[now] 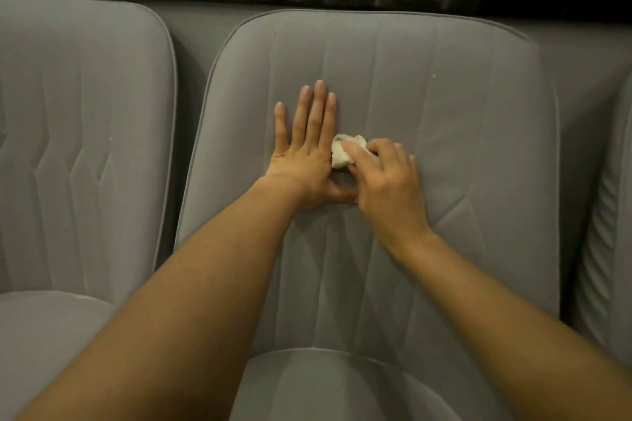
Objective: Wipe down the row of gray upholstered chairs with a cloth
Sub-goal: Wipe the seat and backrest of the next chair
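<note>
A small wadded white cloth (345, 154) was gripped by the curled right hand (388, 181) against the middle gray chair's backrest (444, 120); beside it, the left hand (307, 150) was pressed flat, fingers straight.

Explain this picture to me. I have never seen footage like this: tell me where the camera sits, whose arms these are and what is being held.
No machine here: a person works with bare hands. The one camera is worn on their head and looks forward and down, so both arms reach in from the bottom edge. The left hand lies flat, fingers straight, on the backrest of the middle chair, gray and upholstered. The right hand has its grip curled round a small crumpled whitish cloth, held against that backrest right beside the left hand. The left chair stands alongside; only the edge of the right chair shows.
</note>
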A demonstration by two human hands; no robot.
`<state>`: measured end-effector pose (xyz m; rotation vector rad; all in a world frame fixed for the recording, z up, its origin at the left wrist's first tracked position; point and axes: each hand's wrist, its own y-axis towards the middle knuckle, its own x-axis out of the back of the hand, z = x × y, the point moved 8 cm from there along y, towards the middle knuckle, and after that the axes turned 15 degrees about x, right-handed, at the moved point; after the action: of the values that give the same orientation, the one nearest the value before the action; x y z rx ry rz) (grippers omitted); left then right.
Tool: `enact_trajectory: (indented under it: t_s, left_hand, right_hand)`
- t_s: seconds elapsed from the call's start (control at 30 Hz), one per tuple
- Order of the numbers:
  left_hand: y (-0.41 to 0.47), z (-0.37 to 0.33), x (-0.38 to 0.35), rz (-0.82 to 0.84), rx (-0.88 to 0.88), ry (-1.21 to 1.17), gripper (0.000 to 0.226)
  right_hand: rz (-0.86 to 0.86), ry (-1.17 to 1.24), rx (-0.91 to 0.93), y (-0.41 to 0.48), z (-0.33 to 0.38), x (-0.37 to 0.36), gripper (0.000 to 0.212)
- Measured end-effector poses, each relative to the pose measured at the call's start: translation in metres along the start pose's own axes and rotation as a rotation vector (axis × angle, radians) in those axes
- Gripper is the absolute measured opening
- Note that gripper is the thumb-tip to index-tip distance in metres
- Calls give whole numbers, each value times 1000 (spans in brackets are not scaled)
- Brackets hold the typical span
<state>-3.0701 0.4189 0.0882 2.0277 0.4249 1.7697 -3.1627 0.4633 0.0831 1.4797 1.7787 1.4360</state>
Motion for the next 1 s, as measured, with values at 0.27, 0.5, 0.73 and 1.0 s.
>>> enact_trajectory:
  t_s: [0.27, 0.5, 0.73, 1.0]
  left_hand:
    - [3, 2, -5, 48, 30, 20, 141]
    - [3, 3, -5, 45, 39, 37, 139]
    - [4, 3, -4, 58, 60, 51, 139]
    - [3, 1, -4, 18, 53, 49, 137]
  right_hand:
    - [-175, -25, -175, 96, -66, 47, 28]
    - [58, -148, -145, 90, -62, 13, 33]
    - [16, 45, 97, 55, -31, 20, 25]
    - [66, -95, -238, 92, -114, 44, 33]
